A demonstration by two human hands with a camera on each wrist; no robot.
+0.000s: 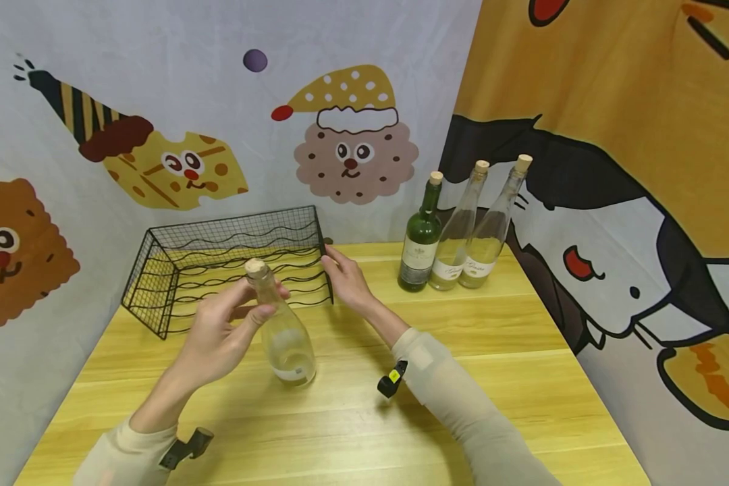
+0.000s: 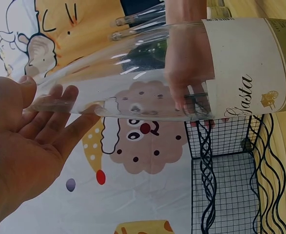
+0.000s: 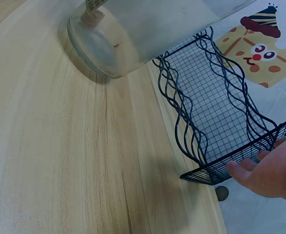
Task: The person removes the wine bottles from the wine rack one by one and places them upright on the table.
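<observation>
My left hand (image 1: 221,331) holds a clear glass wine bottle (image 1: 288,344) by its neck, thumb on one side and fingers on the other. The bottle has a cork and leans slightly, its base at or close to the tabletop; its white label (image 2: 245,68) shows in the left wrist view. A black wire wine rack (image 1: 170,270) with wavy bars stands at the back left, beyond the bottle. Against the rack's right end panel, my right hand (image 1: 347,280) rests with its fingers extended; in the right wrist view the fingertips (image 3: 238,170) touch the mesh.
At the back right stand a corked green wine bottle (image 1: 419,250) and two corked clear bottles (image 1: 455,250), close together. The wooden table (image 1: 352,418) meets a cartoon-printed cloth (image 1: 219,101) at the back and right. A small dark round spot (image 3: 221,193) shows near the rack's end.
</observation>
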